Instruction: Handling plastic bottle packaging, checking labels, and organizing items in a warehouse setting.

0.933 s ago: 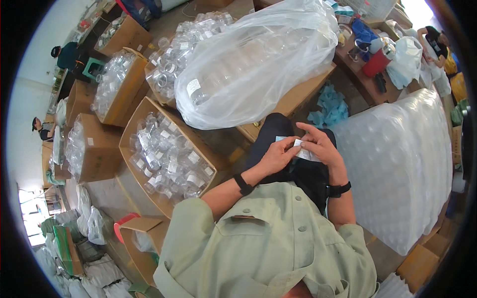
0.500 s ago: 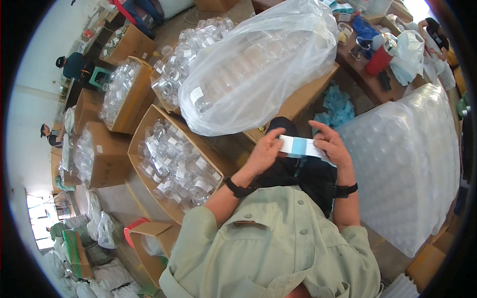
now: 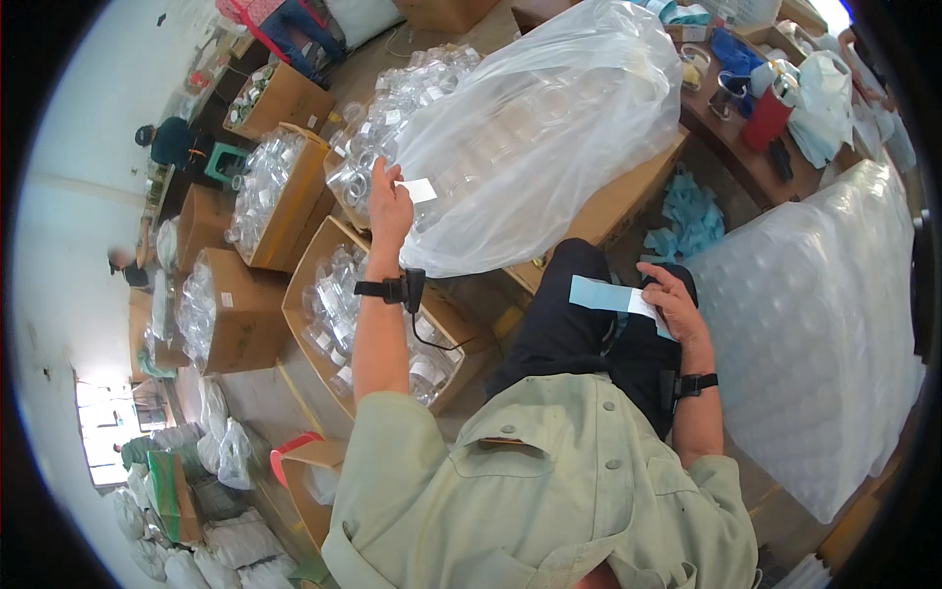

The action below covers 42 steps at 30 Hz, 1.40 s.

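Observation:
My left hand [image 3: 391, 211] reaches toward a heap of clear plastic jars [image 3: 422, 88], pinching a small white label [image 3: 418, 189] beside a large translucent plastic bag [image 3: 530, 128] of stacked jars. My right hand [image 3: 670, 309] rests over my dark-trousered leg, holding a strip of light blue backing paper [image 3: 599, 294] with a white label portion at its right. Below my left forearm sits an open cardboard box of labelled jars [image 3: 332, 309].
More boxes [image 3: 235, 309] stand left. A desk [image 3: 746, 177] with a red flask [image 3: 763, 123] is at upper right. A bubbled plastic bundle [image 3: 800, 344] fills the right. Blue scraps [image 3: 687, 211] lie between. Co-workers [image 3: 172, 142] are at the far left, top and upper right.
My left hand has left the label strip and moved up and left with a white label toward the jars. My right hand keeps the strip, now more blue backing showing.

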{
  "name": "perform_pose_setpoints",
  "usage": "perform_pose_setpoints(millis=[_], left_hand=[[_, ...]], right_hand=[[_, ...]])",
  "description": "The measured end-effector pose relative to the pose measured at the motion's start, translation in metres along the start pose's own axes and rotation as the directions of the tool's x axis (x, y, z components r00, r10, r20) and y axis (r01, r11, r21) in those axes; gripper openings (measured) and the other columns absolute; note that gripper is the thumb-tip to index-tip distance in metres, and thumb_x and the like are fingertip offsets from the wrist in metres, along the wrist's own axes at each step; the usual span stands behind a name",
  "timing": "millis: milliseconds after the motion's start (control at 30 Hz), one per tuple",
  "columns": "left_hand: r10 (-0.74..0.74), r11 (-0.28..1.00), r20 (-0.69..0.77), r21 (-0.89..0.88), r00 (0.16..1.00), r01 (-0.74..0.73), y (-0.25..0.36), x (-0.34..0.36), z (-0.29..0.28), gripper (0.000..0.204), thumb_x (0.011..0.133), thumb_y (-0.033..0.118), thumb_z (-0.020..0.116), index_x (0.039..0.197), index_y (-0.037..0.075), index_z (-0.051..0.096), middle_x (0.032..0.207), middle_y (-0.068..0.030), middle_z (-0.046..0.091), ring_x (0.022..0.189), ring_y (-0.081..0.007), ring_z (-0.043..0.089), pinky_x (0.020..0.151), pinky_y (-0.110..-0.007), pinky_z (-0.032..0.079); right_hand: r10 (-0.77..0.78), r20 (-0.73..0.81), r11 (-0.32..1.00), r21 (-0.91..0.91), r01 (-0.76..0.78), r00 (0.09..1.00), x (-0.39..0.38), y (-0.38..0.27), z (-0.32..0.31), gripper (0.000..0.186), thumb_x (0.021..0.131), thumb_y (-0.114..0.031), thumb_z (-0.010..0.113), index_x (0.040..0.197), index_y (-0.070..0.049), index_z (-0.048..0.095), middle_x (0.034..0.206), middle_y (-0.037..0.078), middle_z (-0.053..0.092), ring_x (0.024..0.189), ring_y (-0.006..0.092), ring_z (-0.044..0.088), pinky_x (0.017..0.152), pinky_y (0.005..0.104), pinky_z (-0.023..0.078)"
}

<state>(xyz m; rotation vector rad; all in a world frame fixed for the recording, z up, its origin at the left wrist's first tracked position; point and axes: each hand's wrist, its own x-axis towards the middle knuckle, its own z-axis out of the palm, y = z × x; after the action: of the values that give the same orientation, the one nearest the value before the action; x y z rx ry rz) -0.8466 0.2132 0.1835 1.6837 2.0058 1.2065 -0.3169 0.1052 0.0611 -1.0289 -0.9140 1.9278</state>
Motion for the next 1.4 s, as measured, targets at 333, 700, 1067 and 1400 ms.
perform_pose_setpoints(millis=[333,700,1067,1400], left_hand=[[-0.046,0.977,0.016,0.208,0.999,0.042,0.0,0.022,0.034,0.075,0.089,-0.006,0.051,0.16,0.001,0.03,0.133,-0.03,0.067,0.119,-0.0413,0.068,0.103,-0.048,0.052],[-0.185,0.982,0.003,-0.049,0.983,0.185,0.014,0.037,0.084,0.078,0.093,0.008,0.062,0.161,-0.003,0.027,0.147,-0.0345,0.055,0.134,-0.0464,0.058,0.114,-0.047,0.044],[0.293,0.902,-0.04,0.342,0.955,-0.262,0.01,-0.032,0.117,0.077,0.094,0.018,0.071,0.154,-0.013,0.036,0.158,-0.0343,0.04,0.149,-0.0532,0.035,0.124,-0.055,0.031],[0.256,0.858,0.02,0.456,0.966,-0.237,0.004,-0.042,0.119,0.073,0.09,0.013,0.07,0.154,-0.007,0.039,0.162,-0.0281,0.037,0.149,-0.0536,0.034,0.122,-0.057,0.033]], right_hand=[[-0.028,-0.067,0.999,-0.047,0.025,0.997,-0.014,-0.012,-0.005,0.063,0.089,-0.004,0.069,0.149,0.002,0.053,0.078,-0.004,0.059,0.07,0.0053,0.056,0.065,0.0219,0.044],[-0.012,-0.036,0.997,-0.074,0.01,0.999,-0.014,-0.02,-0.003,0.062,0.091,-0.006,0.07,0.15,0.0,0.053,0.083,-0.002,0.063,0.073,0.0058,0.058,0.066,0.0219,0.044],[-0.014,0.031,0.939,-0.344,0.024,0.999,-0.009,-0.039,0.02,0.06,0.091,-0.008,0.071,0.149,-0.001,0.055,0.088,-0.001,0.065,0.077,0.0074,0.059,0.068,0.025,0.048],[0.053,0.146,0.875,-0.483,0.024,0.988,-0.007,-0.052,0.065,0.054,0.094,-0.009,0.072,0.146,-0.001,0.059,0.092,0.002,0.072,0.085,0.0097,0.065,0.079,0.0282,0.054]])
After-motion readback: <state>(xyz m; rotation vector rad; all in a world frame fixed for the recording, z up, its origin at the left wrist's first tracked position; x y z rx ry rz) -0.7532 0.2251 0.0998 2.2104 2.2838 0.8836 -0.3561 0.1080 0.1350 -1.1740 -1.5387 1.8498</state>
